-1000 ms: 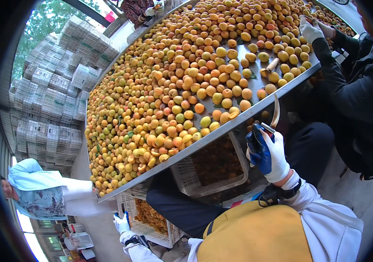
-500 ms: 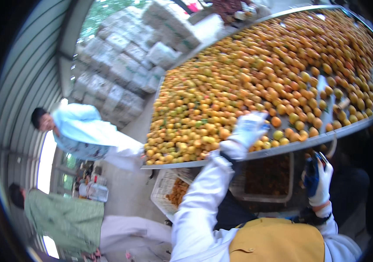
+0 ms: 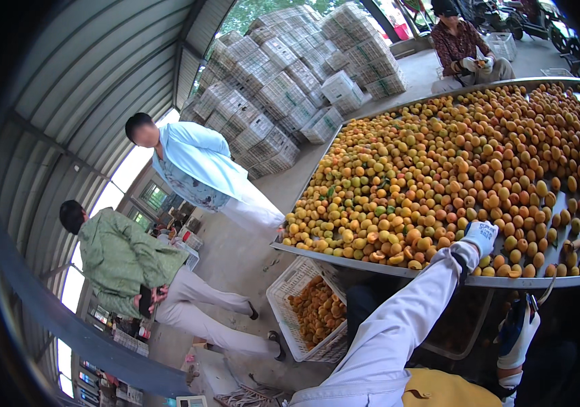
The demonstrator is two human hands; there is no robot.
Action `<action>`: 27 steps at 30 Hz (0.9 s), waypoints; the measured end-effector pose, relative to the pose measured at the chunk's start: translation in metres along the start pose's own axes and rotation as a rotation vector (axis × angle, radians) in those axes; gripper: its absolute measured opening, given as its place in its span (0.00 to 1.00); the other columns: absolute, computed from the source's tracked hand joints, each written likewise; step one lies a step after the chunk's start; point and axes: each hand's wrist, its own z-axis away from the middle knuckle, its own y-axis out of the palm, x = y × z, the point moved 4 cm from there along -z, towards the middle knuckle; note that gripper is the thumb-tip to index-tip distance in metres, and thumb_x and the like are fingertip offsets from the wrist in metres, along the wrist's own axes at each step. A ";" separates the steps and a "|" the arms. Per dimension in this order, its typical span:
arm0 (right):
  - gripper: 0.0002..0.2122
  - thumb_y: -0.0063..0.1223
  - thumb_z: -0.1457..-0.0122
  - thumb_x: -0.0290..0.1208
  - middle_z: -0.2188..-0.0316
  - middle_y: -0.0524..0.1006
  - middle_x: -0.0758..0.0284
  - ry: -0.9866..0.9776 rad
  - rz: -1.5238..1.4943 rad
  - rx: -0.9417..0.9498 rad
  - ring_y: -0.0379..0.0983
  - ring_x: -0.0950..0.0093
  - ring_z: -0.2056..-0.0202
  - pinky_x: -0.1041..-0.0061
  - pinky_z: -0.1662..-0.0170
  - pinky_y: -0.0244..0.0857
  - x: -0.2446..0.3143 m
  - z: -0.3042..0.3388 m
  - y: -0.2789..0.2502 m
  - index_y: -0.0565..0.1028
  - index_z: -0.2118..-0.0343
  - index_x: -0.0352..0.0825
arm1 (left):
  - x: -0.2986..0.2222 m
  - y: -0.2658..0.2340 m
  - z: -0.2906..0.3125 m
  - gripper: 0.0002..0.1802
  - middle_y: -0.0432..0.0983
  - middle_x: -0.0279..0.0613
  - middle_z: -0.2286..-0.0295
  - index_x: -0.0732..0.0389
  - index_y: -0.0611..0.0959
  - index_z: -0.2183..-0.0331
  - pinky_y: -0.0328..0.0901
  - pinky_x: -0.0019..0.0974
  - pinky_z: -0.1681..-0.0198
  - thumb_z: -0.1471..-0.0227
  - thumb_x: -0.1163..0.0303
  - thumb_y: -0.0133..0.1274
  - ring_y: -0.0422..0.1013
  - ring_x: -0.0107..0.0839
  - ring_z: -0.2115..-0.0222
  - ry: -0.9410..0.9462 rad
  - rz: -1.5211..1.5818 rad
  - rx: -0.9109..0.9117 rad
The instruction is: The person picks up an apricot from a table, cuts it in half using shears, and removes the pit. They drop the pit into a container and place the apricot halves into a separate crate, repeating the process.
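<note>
- I take the table (image 3: 364, 263) as my landmark: a shallow metal tray with a smooth, raised grey rim.
- Across it I see a thick spread of apricots (image 3: 398, 197), rounded, yellow to orange, with bare metal showing between them toward the table's right end.
- The left hand (image 3: 481, 237), in a white glove touched with blue, is over the apricots just inside the table's near edge; its fingertips are hidden from me, so I cannot tell whether they are spread or pinching.
- The right hand (image 3: 517, 332), gloved in white and dark blue, is below that edge, fingers curled around a slim, curved tool (image 3: 548, 292).
- A white sleeve (image 3: 395, 315) crosses the table's near rim and blocks my view of part of it.
- Below the table's left corner sits a lattice-sided plastic crate (image 3: 278, 298) of split, darker orange fruit (image 3: 315, 312).
- Beyond the table's far left side rise stacked pale crates (image 3: 269, 95).
- A person in light blue (image 3: 198, 152) stands by the table's left corner, another in green (image 3: 123, 254) farther left; a seated person (image 3: 458, 51) is behind its far edge.
</note>
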 end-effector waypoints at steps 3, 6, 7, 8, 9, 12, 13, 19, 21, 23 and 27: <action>0.17 0.47 0.32 0.44 0.73 0.73 0.70 0.020 -0.019 -0.014 0.68 0.83 0.79 0.85 0.78 0.63 -0.002 0.003 0.004 0.66 0.49 0.36 | -0.004 -0.028 0.033 0.25 0.76 0.52 0.59 0.56 0.78 0.53 0.69 0.45 0.52 0.55 0.64 0.61 0.75 0.49 0.56 0.009 0.399 -0.210; 0.15 0.48 0.32 0.42 0.71 0.73 0.70 -0.022 0.032 0.194 0.68 0.84 0.78 0.85 0.77 0.62 -0.017 -0.007 0.008 0.69 0.52 0.36 | -0.001 -0.035 0.064 0.26 0.77 0.49 0.58 0.60 0.77 0.51 0.70 0.39 0.52 0.56 0.73 0.59 0.75 0.44 0.56 0.148 0.799 -0.484; 0.14 0.49 0.32 0.40 0.67 0.74 0.69 -0.039 0.028 0.159 0.70 0.83 0.72 0.84 0.71 0.66 -0.017 -0.002 0.014 0.71 0.53 0.34 | -0.003 -0.032 0.072 0.26 0.77 0.45 0.57 0.61 0.76 0.50 0.71 0.36 0.53 0.54 0.76 0.57 0.75 0.37 0.56 0.205 1.149 -0.395; 0.14 0.49 0.32 0.40 0.67 0.74 0.69 -0.050 0.031 0.177 0.70 0.83 0.72 0.84 0.71 0.66 -0.026 -0.007 0.015 0.71 0.53 0.34 | -0.006 -0.031 0.079 0.26 0.77 0.41 0.56 0.62 0.76 0.49 0.71 0.33 0.54 0.52 0.79 0.55 0.74 0.31 0.55 0.270 1.495 -0.290; 0.14 0.50 0.32 0.38 0.65 0.74 0.68 -0.040 0.063 0.233 0.71 0.82 0.68 0.84 0.66 0.66 -0.041 -0.016 0.013 0.72 0.53 0.33 | -0.012 -0.036 0.091 0.25 0.76 0.37 0.56 0.62 0.76 0.48 0.71 0.31 0.54 0.50 0.80 0.54 0.73 0.27 0.55 0.264 1.627 -0.258; 0.16 0.51 0.33 0.32 0.57 0.75 0.64 -0.224 0.394 0.336 0.71 0.74 0.55 0.76 0.49 0.64 -0.044 -0.009 0.031 0.70 0.47 0.27 | -0.010 -0.038 0.124 0.25 0.74 0.35 0.53 0.63 0.75 0.46 0.70 0.29 0.51 0.47 0.79 0.55 0.71 0.24 0.54 0.251 1.892 -0.211; 0.17 0.52 0.34 0.31 0.56 0.75 0.63 -0.284 0.502 0.335 0.71 0.72 0.54 0.74 0.47 0.63 -0.047 -0.004 0.034 0.69 0.46 0.27 | -0.005 -0.039 0.133 0.26 0.74 0.35 0.52 0.63 0.74 0.45 0.69 0.29 0.50 0.46 0.80 0.56 0.71 0.24 0.54 0.243 1.851 -0.217; 0.19 0.53 0.36 0.25 0.53 0.74 0.56 -0.551 0.788 0.311 0.71 0.66 0.53 0.70 0.45 0.62 -0.069 0.002 0.023 0.67 0.43 0.27 | 0.041 -0.044 0.183 0.29 0.74 0.37 0.52 0.64 0.73 0.44 0.69 0.32 0.47 0.48 0.83 0.57 0.72 0.27 0.52 0.217 1.874 -0.535; 0.18 0.54 0.37 0.24 0.55 0.75 0.56 -0.610 0.714 0.352 0.72 0.65 0.54 0.70 0.47 0.64 -0.057 0.014 0.046 0.69 0.46 0.27 | 0.061 -0.049 0.211 0.28 0.74 0.39 0.53 0.64 0.73 0.45 0.70 0.34 0.48 0.49 0.84 0.57 0.73 0.29 0.53 0.114 1.863 -0.610; 0.15 0.56 0.39 0.24 0.60 0.78 0.55 -0.672 0.727 0.339 0.74 0.65 0.59 0.69 0.51 0.66 -0.038 0.028 0.075 0.73 0.50 0.27 | 0.071 -0.064 0.235 0.25 0.76 0.42 0.54 0.65 0.75 0.47 0.72 0.35 0.50 0.48 0.84 0.57 0.74 0.31 0.55 0.075 1.856 -0.633; 0.14 0.54 0.39 0.22 0.71 0.75 0.63 -0.577 0.480 0.566 0.68 0.76 0.70 0.75 0.63 0.67 0.003 0.064 0.135 0.72 0.51 0.26 | 0.083 -0.089 0.275 0.21 0.78 0.46 0.56 0.68 0.76 0.49 0.74 0.39 0.53 0.46 0.81 0.57 0.77 0.35 0.59 0.061 1.810 -0.747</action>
